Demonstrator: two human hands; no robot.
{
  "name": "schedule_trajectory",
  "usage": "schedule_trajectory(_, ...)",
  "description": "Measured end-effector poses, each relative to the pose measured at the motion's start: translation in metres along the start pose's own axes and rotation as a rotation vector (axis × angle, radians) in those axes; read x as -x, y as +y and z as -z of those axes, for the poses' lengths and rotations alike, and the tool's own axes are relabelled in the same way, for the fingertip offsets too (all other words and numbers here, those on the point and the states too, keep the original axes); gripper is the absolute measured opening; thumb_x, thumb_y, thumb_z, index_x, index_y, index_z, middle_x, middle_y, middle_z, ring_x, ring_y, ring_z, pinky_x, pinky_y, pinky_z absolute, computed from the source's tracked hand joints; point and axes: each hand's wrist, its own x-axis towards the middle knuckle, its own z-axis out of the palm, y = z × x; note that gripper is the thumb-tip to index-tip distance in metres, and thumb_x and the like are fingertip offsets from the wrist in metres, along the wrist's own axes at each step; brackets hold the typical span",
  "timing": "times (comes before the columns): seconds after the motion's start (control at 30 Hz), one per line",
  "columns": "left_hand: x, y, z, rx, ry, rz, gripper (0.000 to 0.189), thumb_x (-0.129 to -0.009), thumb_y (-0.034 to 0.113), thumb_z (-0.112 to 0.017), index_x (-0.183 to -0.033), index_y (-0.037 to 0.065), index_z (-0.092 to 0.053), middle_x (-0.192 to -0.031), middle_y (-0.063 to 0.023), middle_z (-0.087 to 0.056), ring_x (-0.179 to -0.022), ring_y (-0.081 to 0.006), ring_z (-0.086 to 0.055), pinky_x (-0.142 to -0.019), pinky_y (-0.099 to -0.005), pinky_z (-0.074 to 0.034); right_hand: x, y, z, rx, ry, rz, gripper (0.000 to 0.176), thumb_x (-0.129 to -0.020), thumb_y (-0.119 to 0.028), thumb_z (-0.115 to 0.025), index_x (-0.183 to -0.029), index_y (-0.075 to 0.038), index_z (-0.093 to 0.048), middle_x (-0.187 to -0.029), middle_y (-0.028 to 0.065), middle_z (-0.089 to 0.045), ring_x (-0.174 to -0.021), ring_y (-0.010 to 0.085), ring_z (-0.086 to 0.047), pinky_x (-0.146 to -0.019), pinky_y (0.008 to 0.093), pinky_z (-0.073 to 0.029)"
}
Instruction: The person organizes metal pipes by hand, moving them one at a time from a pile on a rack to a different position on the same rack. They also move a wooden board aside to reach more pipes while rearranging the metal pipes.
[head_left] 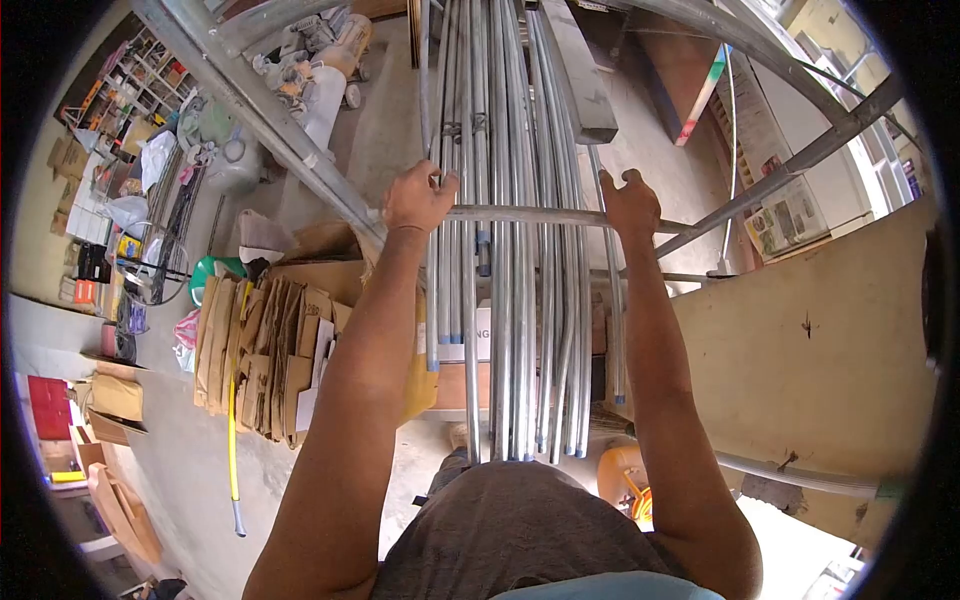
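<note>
My left hand (418, 197) and my right hand (630, 203) both grip a horizontal metal crossbar (530, 215) of a frame, arms stretched up and forward. Behind the bar lies a bundle of several long grey metal pipes (515, 300), running away from me and resting on the frame. The left hand closes around the bar's left end, next to the diagonal frame rail (270, 130). The right hand holds the bar just right of the pipe bundle.
Flattened cardboard (265, 355) is stacked on the concrete floor below left, beside a yellow-handled tool (234, 440). Shelves and clutter (120, 100) fill the far left. A tan wall (820, 340) stands at right, with another frame rail (790, 165) crossing above it.
</note>
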Motion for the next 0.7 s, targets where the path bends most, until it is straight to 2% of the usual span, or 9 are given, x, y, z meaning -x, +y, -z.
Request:
schedule_trajectory(0.2, -0.0035, 0.0001, 0.0007, -0.014, -0.144, 0.104, 0.041, -0.078, 0.042, -0.065, -0.102, 0.009, -0.067, -0.089, -0.0160, -0.069, -0.091, -0.0332, -0.066, -0.085, -0.0441, -0.049, 0.0002, 0.0019, -0.0034, 0.017, -0.011, -0.004, 0.057, -0.084, -0.050, -0.056, -0.106, 0.002, -0.061, -0.091, 0.0262, -0.067, -0.090, 0.0401, -0.066, -0.082, 0.0471, -0.051)
schedule_trajectory(0.3, -0.0078, -0.0019, -0.0009, -0.086, -0.191, 0.076, 0.045, -0.078, 0.043, -0.065, -0.105, 0.007, -0.067, -0.091, -0.0178, -0.069, -0.094, -0.0338, -0.065, -0.087, -0.0443, -0.048, 0.0022, 0.0020, -0.0023, 0.016, -0.002, 0.008, 0.057, -0.085, -0.051, -0.055, -0.106, 0.002, -0.061, -0.092, 0.0262, -0.066, -0.090, 0.0403, -0.066, -0.082, 0.0475, -0.050)
schedule_trajectory(0.47, -0.0054, 0.0035, 0.0066, -0.020, -0.190, 0.117, 0.045, -0.078, 0.043, -0.065, -0.104, 0.005, -0.067, -0.092, -0.0182, -0.069, -0.094, -0.0349, -0.065, -0.088, -0.0448, -0.047, 0.0025, 0.0016, -0.0019, 0.000, 0.038, 0.034, 0.056, -0.085, -0.050, -0.056, -0.103, 0.002, -0.061, -0.088, 0.0251, -0.067, -0.085, 0.0406, -0.066, -0.078, 0.0473, -0.051)
schedule_trajectory(0.7, -0.0070, 0.0033, 0.0044, -0.047, -0.213, 0.144, 0.044, -0.078, 0.043, -0.066, -0.103, 0.007, -0.068, -0.094, -0.0190, -0.069, -0.096, -0.0353, -0.064, -0.091, -0.0446, -0.046, 0.0032, 0.0017, -0.0025, -0.074, 0.036, 0.029, 0.058, -0.086, -0.053, -0.053, -0.100, 0.003, -0.060, -0.088, 0.0265, -0.066, -0.086, 0.0401, -0.065, -0.078, 0.0475, -0.051)
